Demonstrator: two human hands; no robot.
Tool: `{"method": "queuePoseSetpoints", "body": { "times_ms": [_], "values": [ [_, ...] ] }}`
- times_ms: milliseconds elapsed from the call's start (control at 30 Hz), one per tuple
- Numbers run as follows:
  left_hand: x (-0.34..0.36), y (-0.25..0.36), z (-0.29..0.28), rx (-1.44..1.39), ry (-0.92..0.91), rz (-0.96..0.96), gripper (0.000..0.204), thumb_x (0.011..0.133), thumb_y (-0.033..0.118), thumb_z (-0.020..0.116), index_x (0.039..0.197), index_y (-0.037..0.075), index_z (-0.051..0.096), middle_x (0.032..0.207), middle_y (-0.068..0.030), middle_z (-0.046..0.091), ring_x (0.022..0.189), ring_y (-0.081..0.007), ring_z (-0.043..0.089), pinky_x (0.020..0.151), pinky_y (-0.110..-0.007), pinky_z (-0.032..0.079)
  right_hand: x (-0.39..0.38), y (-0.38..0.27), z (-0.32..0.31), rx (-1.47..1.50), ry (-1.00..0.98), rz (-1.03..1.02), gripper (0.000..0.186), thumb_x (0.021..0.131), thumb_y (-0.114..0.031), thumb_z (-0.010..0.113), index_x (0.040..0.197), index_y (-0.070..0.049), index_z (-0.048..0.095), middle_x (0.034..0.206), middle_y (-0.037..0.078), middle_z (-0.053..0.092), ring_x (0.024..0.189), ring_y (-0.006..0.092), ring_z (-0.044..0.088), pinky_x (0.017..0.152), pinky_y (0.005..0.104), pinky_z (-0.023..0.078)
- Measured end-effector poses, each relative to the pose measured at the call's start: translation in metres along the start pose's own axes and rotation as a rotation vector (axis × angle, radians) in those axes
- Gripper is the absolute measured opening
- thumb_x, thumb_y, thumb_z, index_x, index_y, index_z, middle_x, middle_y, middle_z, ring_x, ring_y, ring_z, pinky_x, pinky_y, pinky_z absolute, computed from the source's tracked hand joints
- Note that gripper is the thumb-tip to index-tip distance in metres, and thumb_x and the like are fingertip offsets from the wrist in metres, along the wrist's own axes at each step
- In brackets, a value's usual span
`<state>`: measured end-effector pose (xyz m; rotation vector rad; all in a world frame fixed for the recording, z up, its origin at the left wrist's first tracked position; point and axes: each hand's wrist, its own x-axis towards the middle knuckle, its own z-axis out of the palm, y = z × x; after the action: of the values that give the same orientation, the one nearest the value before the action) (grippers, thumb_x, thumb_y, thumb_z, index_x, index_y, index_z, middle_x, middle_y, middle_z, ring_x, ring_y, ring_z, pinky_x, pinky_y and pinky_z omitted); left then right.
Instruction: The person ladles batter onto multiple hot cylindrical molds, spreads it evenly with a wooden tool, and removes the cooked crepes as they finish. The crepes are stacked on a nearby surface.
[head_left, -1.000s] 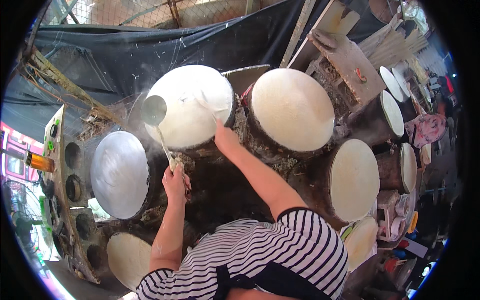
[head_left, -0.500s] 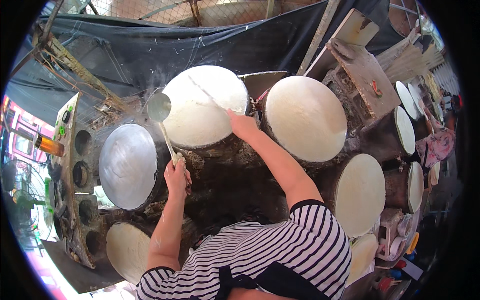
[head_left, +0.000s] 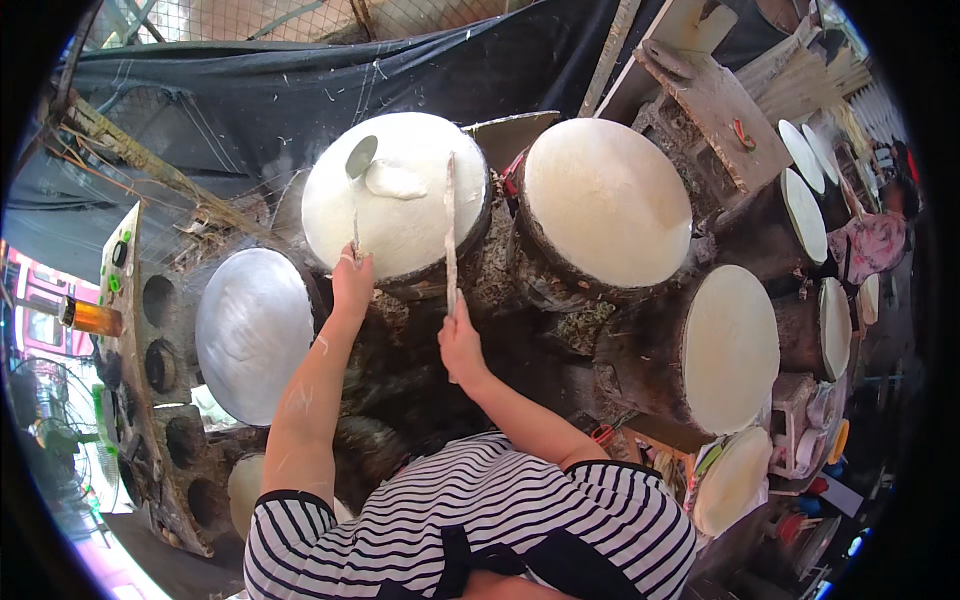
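Note:
My left hand [head_left: 352, 288] is closed round the handle of a metal ladle [head_left: 361, 157]. The ladle's bowl is tipped over the large round griddle [head_left: 425, 240] at the back, whose face is coated with a pale layer. Beside the bowl lies a thick white mound of batter [head_left: 396, 181] on that layer. Gripped in my right hand [head_left: 462, 345] is a long thin stick [head_left: 450, 215], smeared with batter and pointing away from me over the griddle's right part. From this view I cannot tell whether the stick touches the surface.
To the left stands a bare silvery griddle [head_left: 254, 335]. Other round griddles with pale layers sit at right [head_left: 608, 205] and nearer right [head_left: 731, 350]. A board with round holes [head_left: 160, 365] stands at far left. Black sheeting [head_left: 250, 105] hangs behind. A person [head_left: 872, 245] is at far right.
The ladle has moved right from the griddle's left edge to over its middle, and a batter mound now lies there. My right hand has drawn back toward me, its stick now nearly upright in view.

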<state>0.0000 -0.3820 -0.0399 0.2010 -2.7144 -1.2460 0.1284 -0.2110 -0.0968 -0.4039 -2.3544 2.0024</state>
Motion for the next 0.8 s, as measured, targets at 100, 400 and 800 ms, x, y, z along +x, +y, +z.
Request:
{"method": "queuePoseSetpoints", "body": {
  "times_ms": [100,400,800],
  "values": [
    [-0.011,0.013,-0.010,0.088,-0.006,0.068,0.028,0.084,0.015,0.053,0.104,-0.005,0.053,0.068,-0.0124,0.059,0.059,-0.0218,0.059,0.058,-0.036,0.047,0.005,-0.003,0.037,0.073,-0.044,0.011,0.050,0.094,-0.017,0.039,0.141,-0.011,0.024,0.062,0.003,0.048,0.051,0.0111,0.048,0.047,0.0275,0.041],
    [-0.039,0.098,-0.057,-0.923,-0.223,-0.777,0.019,0.089,0.018,0.049,0.074,0.005,0.050,0.051,-0.0035,0.046,0.036,-0.0139,0.042,0.033,-0.025,0.034,0.045,-0.066,0.061,-0.186,-0.302,-0.064,0.048,0.092,-0.026,0.042,0.134,-0.007,0.032,0.091,0.028,0.060,0.084,0.0449,0.057,0.073,0.0496,0.045],
    [-0.027,0.137,-0.141,-2.226,-0.471,-0.567,0.017,0.094,0.014,0.043,0.083,0.002,0.041,0.068,-0.0013,0.041,0.053,-0.0078,0.043,0.042,-0.020,0.039,0.101,-0.074,-0.098,-1.130,-0.262,-0.555,0.039,0.089,-0.025,0.048,0.127,-0.019,0.045,0.073,0.014,0.058,0.062,0.0316,0.063,0.054,0.0447,0.049]
  ]
}}
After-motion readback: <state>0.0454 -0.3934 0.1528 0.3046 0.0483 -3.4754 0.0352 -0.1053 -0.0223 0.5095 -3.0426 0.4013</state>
